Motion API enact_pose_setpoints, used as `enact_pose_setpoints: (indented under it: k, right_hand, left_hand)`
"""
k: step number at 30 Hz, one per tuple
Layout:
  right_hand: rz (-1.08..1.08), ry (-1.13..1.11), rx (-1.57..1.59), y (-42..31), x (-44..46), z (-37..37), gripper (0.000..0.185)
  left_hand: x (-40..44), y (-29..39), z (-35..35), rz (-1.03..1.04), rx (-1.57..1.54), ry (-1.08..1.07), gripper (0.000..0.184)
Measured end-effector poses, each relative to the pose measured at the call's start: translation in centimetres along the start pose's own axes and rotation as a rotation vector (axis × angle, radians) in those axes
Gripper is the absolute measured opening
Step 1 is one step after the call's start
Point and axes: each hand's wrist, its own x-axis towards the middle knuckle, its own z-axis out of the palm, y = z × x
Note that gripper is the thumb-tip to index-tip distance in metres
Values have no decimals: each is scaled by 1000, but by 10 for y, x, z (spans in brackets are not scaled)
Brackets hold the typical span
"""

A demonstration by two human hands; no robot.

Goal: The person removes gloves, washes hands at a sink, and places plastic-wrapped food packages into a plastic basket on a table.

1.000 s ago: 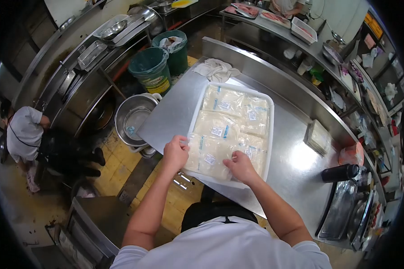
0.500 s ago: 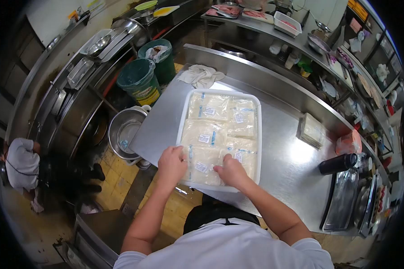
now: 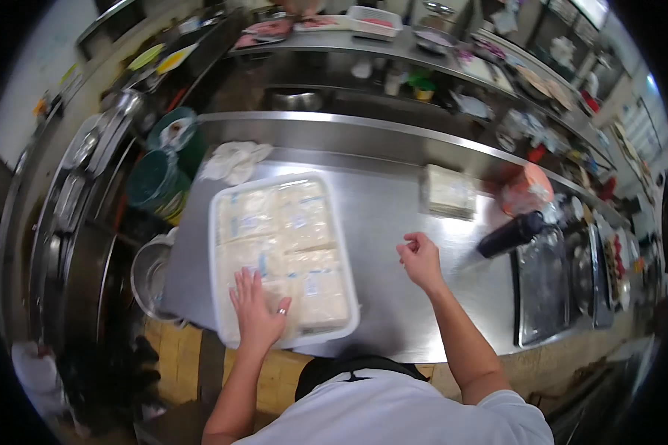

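Observation:
A white tray (image 3: 352,305) holds several flat, clear-wrapped packets (image 3: 317,288) of a pale food, with white and blue labels. My left hand (image 3: 258,311) lies with fingers spread on the packets at the tray's lower left, a ring on one finger. Over the steel table (image 3: 382,297), right of the tray, my right hand (image 3: 421,259) is raised with its fingers curled; nothing shows in it. Farther back on the table is a stack of similar packets (image 3: 450,192).
A crumpled cloth (image 3: 236,162) is at the back left. At the right are a dark bottle (image 3: 510,233), a pinkish bag (image 3: 527,190) and a metal tray (image 3: 545,285). Green bins (image 3: 156,180) and a metal pot (image 3: 152,276) stand left. Another person (image 3: 100,363) is at lower left.
The view has swung right. My right hand has left the packets and moved right over the table. My left hand has opened and now lies flat on the packets.

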Motion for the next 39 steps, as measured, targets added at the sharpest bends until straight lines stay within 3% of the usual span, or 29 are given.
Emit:
enact_pose_setpoints:
  k: [4,7,13,16,21,24,27,34,35,37,39]
  right_hand:
    - [-48,261,-274,75,78,-73,44]
    - [52,285,-440,93,135,-115,48]
    - [325,306,-470,150,237,-141,52]
    - [382,336,-597,119,235,-149,57]
    - [502,229,-276,132,247,-160,59]
    - [390,264,-217,145,234,-152,55]
    - [379,330,-477,118,200,-142,51]
    - [316,447,-491,122,164,-118,45]
    - [351,466,-357,130,159,-110,39]
    - [521,339,333,159,145,-90,29]
    - [575,351,892,145,107,-67,36]
  left_hand:
    - [17,66,25,170,-234,41,62]
    - [23,121,47,283,-354,1,53]
    - [15,184,70,363,-471,-144,50]
    - [10,185,75,335,-470,-156,49]
    - [5,170,81,283,-480,-110,46]
    - [10,170,80,314,-535,-84,43]
    - [17,173,79,354,-587,-83,42]
    - [19,172,61,391,-622,-76,41]
    - [16,169,60,372,-639,-78,40]
    - [9,163,64,269,-719,-142,42]
    - [-3,161,76,92,-838,-269,45]
